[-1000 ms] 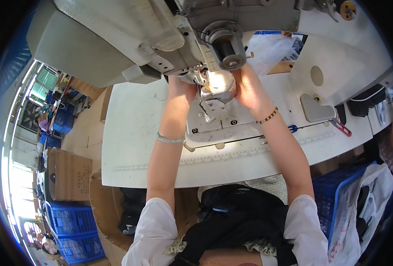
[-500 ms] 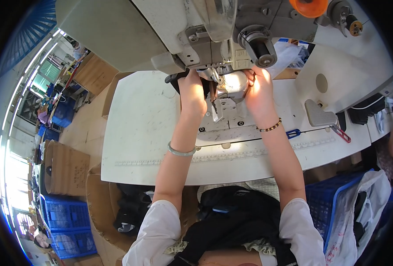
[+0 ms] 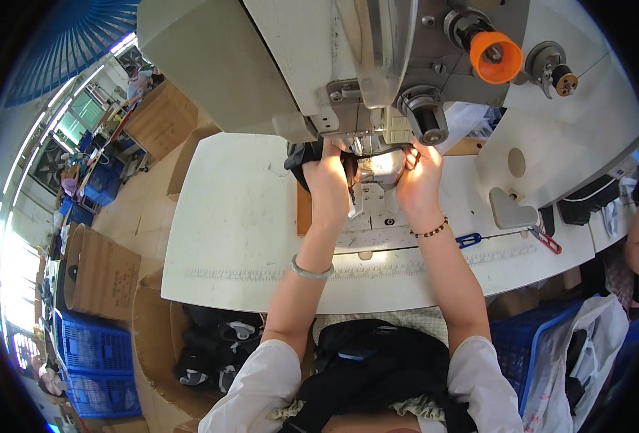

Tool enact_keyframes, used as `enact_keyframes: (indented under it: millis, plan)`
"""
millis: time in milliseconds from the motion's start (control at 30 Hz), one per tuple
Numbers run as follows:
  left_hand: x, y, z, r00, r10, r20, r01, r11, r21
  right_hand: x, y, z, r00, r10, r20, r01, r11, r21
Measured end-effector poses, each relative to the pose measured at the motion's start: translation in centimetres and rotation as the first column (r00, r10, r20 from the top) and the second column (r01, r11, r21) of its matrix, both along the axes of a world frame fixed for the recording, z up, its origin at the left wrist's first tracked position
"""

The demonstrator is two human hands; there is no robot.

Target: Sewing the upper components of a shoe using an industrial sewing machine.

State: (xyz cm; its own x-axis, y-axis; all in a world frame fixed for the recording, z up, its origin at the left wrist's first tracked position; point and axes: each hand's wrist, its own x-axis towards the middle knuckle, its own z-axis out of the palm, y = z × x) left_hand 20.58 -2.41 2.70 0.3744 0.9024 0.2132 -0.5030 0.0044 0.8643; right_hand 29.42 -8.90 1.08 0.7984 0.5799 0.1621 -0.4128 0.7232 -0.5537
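Note:
Under the head of a sewing machine (image 3: 345,108), my left hand (image 3: 327,184) is closed on a bunched piece of black fabric (image 3: 301,157), which sticks out on its left side. A narrow dark edge of the fabric runs beneath the needle area toward my right hand (image 3: 420,184). The right fingers pinch that edge just right of the lit metal machine bed (image 3: 382,169). My left fingertips are partly hidden behind the machine head. Another black garment (image 3: 377,361) lies across my lap.
A blue-handled tool (image 3: 469,239) and a red-handled one (image 3: 547,240) lie on the white table (image 3: 226,216), right of my hands. An open cardboard box (image 3: 153,346) of dark pieces stands below left; a blue crate (image 3: 514,343) is below right. An orange cone (image 3: 494,58) projects from the machine.
The view has shifted, with the machine appearing lower. My left hand has come closer to the right hand, and a dark fabric edge now shows between them under the needle area.

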Motion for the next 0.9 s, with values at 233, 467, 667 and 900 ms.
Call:
enact_keyframes:
  millis: [233,467,667,900]
  plan:
    - [-0.9,-2.4,-1.0,0.977,0.206,0.064,-0.209,0.977,0.05,-0.5,-0.6,-0.1,0.994,0.05,-0.101,-0.052,0.998,-0.018]
    - [-1.4,-2.0,-0.8,0.99,0.133,-0.049,-0.128,0.987,0.1,-0.3,-1.7,0.6,1.0,0.02,-0.018,-0.023,0.979,-0.203]
    - [-1.2,-2.8,-0.7,0.988,0.156,-0.011,-0.154,0.984,0.093,-0.1,-2.2,0.2,0.991,0.133,0.018,-0.128,0.974,-0.186]
    - [-2.1,-3.7,-1.7,0.913,0.372,-0.165,-0.278,0.865,0.417,-0.6,-2.5,0.2,0.987,0.097,-0.125,-0.119,0.976,-0.183]
